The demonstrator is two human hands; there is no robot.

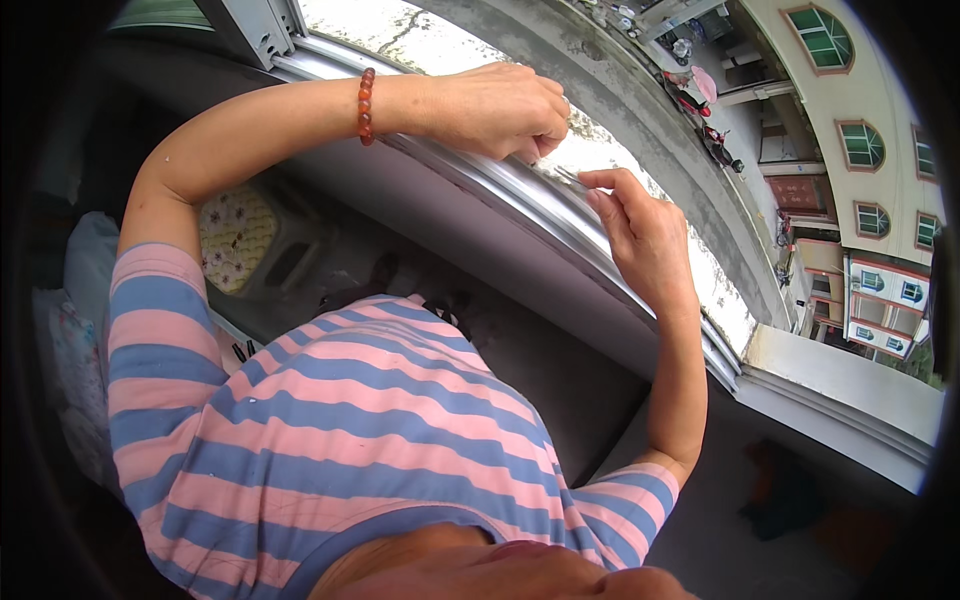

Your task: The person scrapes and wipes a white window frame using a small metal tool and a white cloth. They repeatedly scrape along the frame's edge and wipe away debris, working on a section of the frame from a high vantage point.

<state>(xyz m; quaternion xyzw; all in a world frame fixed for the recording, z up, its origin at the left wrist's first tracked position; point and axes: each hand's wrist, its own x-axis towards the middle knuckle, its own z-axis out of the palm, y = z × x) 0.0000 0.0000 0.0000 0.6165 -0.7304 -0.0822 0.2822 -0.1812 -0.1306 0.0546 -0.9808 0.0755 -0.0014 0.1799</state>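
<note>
Both my hands are over the silvery window track [560, 200] at an open window. My left hand [505, 108] is closed, knuckles up, its fingers curled down toward the track's outer side. What it holds, if anything, is hidden beneath the fingers. A reddish-brown bead bracelet [366, 106] circles my left wrist. Just to the right, my right hand [645, 225] has its thumb and index finger brought together in a pinch. A thin, greyish sliver shows by these fingertips, too small for me to name. A short gap separates the two hands.
Beyond the track lies a pale, cracked ledge [350, 22], with a street [600, 100] and buildings [850, 90] below. The window frame [255, 30] rises at the left end. Inside, a chair with a flowered yellow cushion [238, 240] stands under my left arm.
</note>
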